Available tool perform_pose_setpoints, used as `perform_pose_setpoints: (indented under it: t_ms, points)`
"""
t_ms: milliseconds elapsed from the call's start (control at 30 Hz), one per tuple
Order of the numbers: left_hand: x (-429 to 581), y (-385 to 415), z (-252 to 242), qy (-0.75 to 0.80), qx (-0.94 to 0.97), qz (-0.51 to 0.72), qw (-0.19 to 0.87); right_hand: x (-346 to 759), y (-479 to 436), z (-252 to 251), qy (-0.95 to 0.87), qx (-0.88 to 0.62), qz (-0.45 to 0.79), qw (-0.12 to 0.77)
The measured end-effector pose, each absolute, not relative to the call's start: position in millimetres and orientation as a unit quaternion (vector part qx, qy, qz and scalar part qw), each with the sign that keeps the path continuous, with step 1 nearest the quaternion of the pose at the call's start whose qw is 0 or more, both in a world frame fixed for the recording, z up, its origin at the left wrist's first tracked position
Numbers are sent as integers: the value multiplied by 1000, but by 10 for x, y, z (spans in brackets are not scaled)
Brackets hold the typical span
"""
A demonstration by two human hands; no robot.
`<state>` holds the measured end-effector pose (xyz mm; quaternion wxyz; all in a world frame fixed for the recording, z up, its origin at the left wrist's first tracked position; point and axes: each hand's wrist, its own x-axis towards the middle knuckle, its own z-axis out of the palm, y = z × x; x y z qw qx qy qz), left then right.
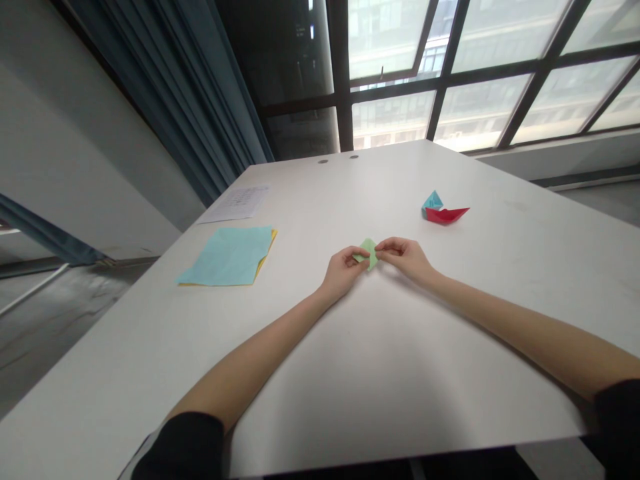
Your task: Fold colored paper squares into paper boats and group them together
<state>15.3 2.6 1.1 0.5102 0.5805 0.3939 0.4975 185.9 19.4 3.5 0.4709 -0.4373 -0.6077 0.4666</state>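
A small piece of folded green paper [370,247] is held between my two hands, just above the middle of the white table. My left hand [346,268] pinches its left side between thumb and fingers. On the right side, my right hand [405,257] grips the paper's edge with its fingertips. Parts of the paper are hidden behind the fingers, so its full folded shape cannot be made out.
Right of my hands stand a blue folded paper piece [432,201] and a red paper boat [447,215], touching. To the left lies a stack of blue and yellow paper sheets [230,257]. A printed sheet [237,203] lies behind it on the white table [320,393].
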Motion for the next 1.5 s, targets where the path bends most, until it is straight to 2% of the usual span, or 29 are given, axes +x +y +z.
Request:
perform_pose_setpoints:
  t_ms: [600,733,933,1100,1233,1500]
  points:
    - [105,4,54,452,726,401,329,1877,239,-32,-647,-406,450,462]
    - [37,39,26,421,784,397,224,1945,305,-75,-653,-441,427,443]
    - [-63,103,-81,380,867,313,75,2042,352,-91,-700,-481,376,371]
    - [-59,130,-88,330,904,270,42,2052,324,-49,-781,-487,234,313]
    - [-51,134,-69,332,910,246,29,2086,338,-59,-856,-422,107,279]
    - [-80,103,-32,340,909,239,25,2155,316,-19,-912,-315,109,239]
